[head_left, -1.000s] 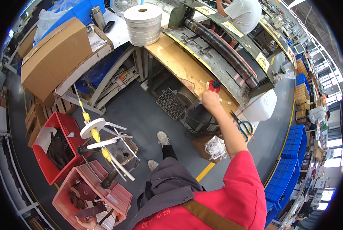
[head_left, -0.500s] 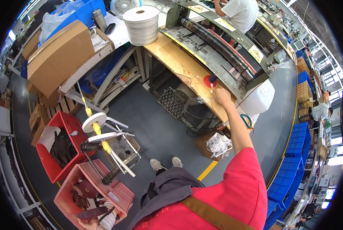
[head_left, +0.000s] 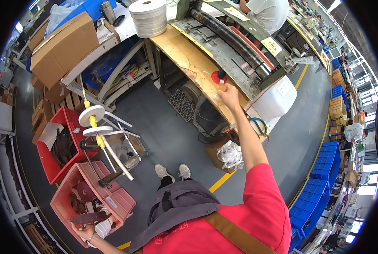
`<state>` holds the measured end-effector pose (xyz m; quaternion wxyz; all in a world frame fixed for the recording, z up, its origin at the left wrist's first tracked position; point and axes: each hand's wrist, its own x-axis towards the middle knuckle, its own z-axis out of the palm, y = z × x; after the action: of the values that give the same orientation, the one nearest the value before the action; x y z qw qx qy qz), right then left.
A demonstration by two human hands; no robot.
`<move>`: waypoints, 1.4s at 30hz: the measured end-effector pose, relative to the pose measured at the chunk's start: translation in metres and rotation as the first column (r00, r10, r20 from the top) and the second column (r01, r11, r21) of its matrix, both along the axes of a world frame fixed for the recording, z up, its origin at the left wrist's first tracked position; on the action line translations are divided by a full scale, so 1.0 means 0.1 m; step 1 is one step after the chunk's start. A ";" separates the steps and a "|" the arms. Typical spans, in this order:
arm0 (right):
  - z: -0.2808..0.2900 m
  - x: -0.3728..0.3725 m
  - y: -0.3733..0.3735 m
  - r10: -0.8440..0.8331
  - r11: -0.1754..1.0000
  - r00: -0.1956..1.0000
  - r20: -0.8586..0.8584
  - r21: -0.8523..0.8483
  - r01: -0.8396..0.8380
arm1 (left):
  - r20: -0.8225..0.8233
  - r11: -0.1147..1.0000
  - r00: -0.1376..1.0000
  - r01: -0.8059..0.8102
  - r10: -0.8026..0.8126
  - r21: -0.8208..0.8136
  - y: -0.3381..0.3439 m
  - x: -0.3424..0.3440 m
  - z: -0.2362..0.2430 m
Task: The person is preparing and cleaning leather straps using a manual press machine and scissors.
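Reaches the right hand (head_left: 229, 96) over the near edge of the wooden bench (head_left: 182, 51), with open gray floor (head_left: 155, 122) between there and the pink crate (head_left: 127, 204) at near left. Folds those fingers narrow, just beside a red disc (head_left: 215, 78) topped by a dark knob (cannot tell whether anything is pinched). Places the left hand (head_left: 85, 233) against a strip (head_left: 88, 217) at the crate's near side, grip unclear. Shows the strip running left to right, right end slightly farther; flat, elongated, dark maroon.
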<state>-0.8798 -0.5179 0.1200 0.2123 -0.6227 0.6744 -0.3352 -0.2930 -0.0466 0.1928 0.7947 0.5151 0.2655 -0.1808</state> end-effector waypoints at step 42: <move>-1.27 -3.27 2.50 -0.864 0.397 0.120 0.489 0.515 0.760 | 0.114 0.937 0.979 0.198 -0.172 -0.288 -0.13 -0.87 0.96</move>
<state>-1.2070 -0.2676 -0.0071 0.2737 0.0448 0.7844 -0.5549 -0.3801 -0.0600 0.2893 0.8536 0.4194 0.1506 -0.2700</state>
